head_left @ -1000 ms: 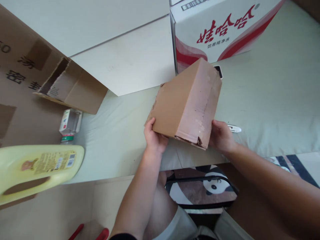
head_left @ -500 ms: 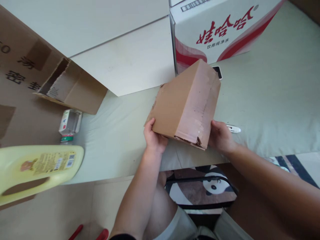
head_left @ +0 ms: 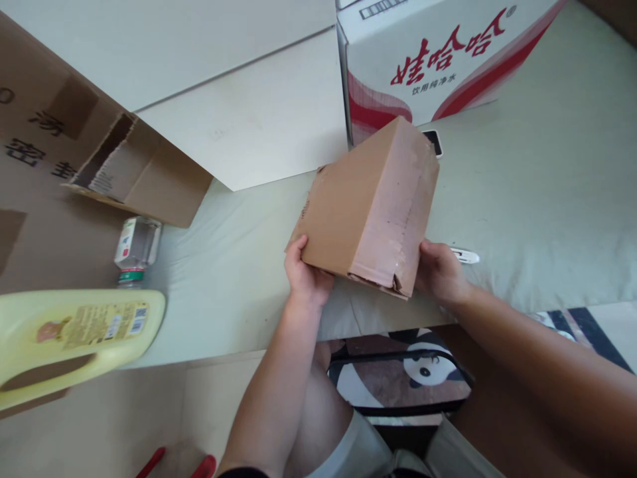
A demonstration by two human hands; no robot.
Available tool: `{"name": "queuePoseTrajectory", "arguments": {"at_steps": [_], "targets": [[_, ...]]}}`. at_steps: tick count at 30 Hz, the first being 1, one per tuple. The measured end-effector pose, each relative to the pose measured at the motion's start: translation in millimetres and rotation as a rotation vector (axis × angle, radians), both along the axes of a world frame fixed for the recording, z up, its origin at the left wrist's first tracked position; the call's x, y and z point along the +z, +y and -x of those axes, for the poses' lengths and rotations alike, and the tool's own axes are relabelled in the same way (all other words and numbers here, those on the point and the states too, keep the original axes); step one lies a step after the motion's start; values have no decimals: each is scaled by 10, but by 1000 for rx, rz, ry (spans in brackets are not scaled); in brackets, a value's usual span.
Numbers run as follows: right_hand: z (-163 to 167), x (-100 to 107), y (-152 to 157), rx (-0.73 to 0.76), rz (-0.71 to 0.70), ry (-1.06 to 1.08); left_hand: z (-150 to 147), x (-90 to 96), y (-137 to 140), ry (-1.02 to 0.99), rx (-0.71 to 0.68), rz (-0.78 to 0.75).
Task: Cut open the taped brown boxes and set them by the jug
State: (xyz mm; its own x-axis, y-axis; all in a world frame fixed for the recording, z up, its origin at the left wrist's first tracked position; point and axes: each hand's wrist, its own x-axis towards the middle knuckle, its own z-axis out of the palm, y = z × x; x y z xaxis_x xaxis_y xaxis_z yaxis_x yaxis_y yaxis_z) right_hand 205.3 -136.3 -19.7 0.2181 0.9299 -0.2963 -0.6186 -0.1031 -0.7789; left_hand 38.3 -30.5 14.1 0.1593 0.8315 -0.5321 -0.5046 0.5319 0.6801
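A brown cardboard box (head_left: 343,206), tilted, is held between both hands above the pale green cloth. Along its right face runs a wide strip of clear tape, and the near lower corner is torn. My left hand (head_left: 309,275) grips the near left corner, thumb on top and fingers underneath. On the right side, my right hand (head_left: 440,271) is closed against the lower edge, its fingers hidden behind the box. Just right of that hand lies a small white box cutter (head_left: 466,256). A white device with a dark screen (head_left: 434,142) shows partly behind the box.
Behind stand a plain white box (head_left: 259,126) and a white carton with red lettering (head_left: 448,73). To the left are a large brown carton (head_left: 44,219), a small open cardboard box (head_left: 166,179), a clear bottle (head_left: 139,245) and a yellow jug (head_left: 149,318). Green cloth (head_left: 547,199) covers the surface.
Both hands keep their hold on the box, which has hardly moved. The view has shifted very slightly, so things at the left sit a little further left.
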Motion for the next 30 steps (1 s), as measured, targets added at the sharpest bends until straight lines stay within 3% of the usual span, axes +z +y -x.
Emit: {"name": "queuePoseTrajectory", "arguments": {"at_steps": [10,30], "targets": [[38,7,20,-50,-26,36,2,34,-17,-27,30,33],[7,61,0,5,-5,-77,41,-1,-6,27,6,-5]]}}
